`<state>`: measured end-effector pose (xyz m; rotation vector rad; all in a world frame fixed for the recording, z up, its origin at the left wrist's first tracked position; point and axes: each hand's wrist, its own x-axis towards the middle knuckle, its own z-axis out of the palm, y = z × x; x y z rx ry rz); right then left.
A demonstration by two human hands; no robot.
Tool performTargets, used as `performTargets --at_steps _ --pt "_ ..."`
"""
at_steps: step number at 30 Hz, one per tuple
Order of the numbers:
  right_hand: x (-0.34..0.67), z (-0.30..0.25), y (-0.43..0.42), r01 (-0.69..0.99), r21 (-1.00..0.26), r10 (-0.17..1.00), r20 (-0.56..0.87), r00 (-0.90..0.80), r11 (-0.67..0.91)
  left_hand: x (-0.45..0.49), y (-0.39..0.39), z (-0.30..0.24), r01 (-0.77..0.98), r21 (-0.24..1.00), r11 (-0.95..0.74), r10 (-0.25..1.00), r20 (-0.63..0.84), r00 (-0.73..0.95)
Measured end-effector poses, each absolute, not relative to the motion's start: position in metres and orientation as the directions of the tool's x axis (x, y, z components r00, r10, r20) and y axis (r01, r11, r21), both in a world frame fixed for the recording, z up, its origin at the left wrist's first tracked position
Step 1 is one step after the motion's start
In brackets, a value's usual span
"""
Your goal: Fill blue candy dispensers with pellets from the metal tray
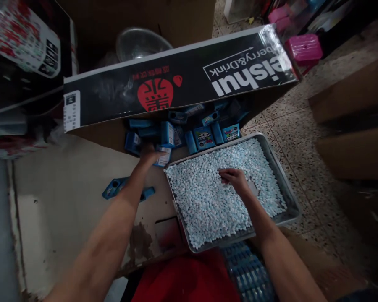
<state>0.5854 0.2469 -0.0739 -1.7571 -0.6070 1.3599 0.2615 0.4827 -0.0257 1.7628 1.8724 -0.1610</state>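
Observation:
My left hand point(149, 155) is at the opening of a tipped-over carton. Its thumb lies over a small blue candy box point(164, 157), and the other fingers are blurred and partly hidden. A metal tray point(288, 216) full of small pale blue and white candies point(208, 197) stands on the right. Over these candies my right hand point(234, 178) has its fingertips pressed together; whatever is between them cannot be made out. Several more blue candy boxes point(204, 137) lie jumbled inside the carton. Flattish blue boxes point(115, 187) rest on the table under my left forearm.
The black-printed carton point(113, 92) spans the back of the worn table point(72, 180). Behind it sits a metal bowl point(140, 44). Blue packs point(247, 268) are stacked below the tray's near edge. Brown cartons point(355, 147) and a pink stool point(304, 48) stand on the speckled floor.

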Motion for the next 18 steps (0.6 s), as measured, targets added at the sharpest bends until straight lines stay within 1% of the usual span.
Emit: performTargets --at_steps 1,3,5,6,8,10,11,12,13,14,16,17,18 --pt "0.59 -0.07 0.239 -0.134 -0.822 0.768 -0.565 0.302 -0.553 0.256 0.471 -0.018 0.932 0.333 0.141 0.896 -0.443 0.023" --pt "0.598 -0.059 0.221 -0.178 -0.82 0.759 -0.571 0.314 -0.544 0.244 0.441 0.001 0.868 0.481 0.123 0.943 -0.329 0.048" --pt "0.602 -0.042 0.208 -0.205 -0.822 0.766 -0.57 0.297 -0.532 0.235 0.407 0.023 0.749 0.658 0.072 0.98 -0.188 0.071" --pt "0.602 -0.031 0.203 -0.219 -0.822 0.772 -0.57 0.281 -0.527 0.234 0.39 0.034 0.685 0.728 0.043 0.988 -0.133 0.079" --pt "0.596 -0.004 0.2 -0.237 -0.819 0.786 -0.57 0.239 -0.522 0.238 0.36 0.052 0.577 0.817 0.01 0.995 -0.066 0.076" --pt "0.588 0.026 0.202 -0.258 -0.814 0.789 -0.574 0.217 -0.521 0.25 0.339 0.062 0.457 0.887 0.069 0.994 -0.098 0.041" --pt "0.585 0.04 0.205 -0.271 -0.809 0.787 -0.579 0.213 -0.522 0.256 0.332 0.064 0.36 0.921 0.148 0.987 -0.16 0.003" --pt "0.582 0.054 0.207 -0.282 -0.803 0.783 -0.586 0.208 -0.526 0.263 0.329 0.064 0.229 0.938 0.26 0.965 -0.259 -0.034" --pt "0.579 0.066 0.21 -0.289 -0.798 0.78 -0.592 0.205 -0.529 0.269 0.327 0.063 0.068 0.917 0.392 0.92 -0.389 -0.055" --pt "0.578 0.076 0.212 -0.294 -0.792 0.775 -0.598 0.202 -0.535 0.274 0.327 0.061 -0.098 0.848 0.521 0.848 -0.527 -0.051" --pt "0.578 0.091 0.214 -0.287 -0.786 0.768 -0.609 0.199 -0.548 0.279 0.329 0.055 -0.363 0.616 0.699 0.667 -0.745 0.021" --pt "0.578 0.095 0.214 -0.279 -0.783 0.764 -0.613 0.2 -0.555 0.28 0.33 0.052 -0.446 0.501 0.742 0.585 -0.808 0.067" --pt "0.579 0.097 0.214 -0.273 -0.782 0.76 -0.617 0.206 -0.56 0.281 0.33 0.049 -0.502 0.411 0.761 0.523 -0.846 0.101"
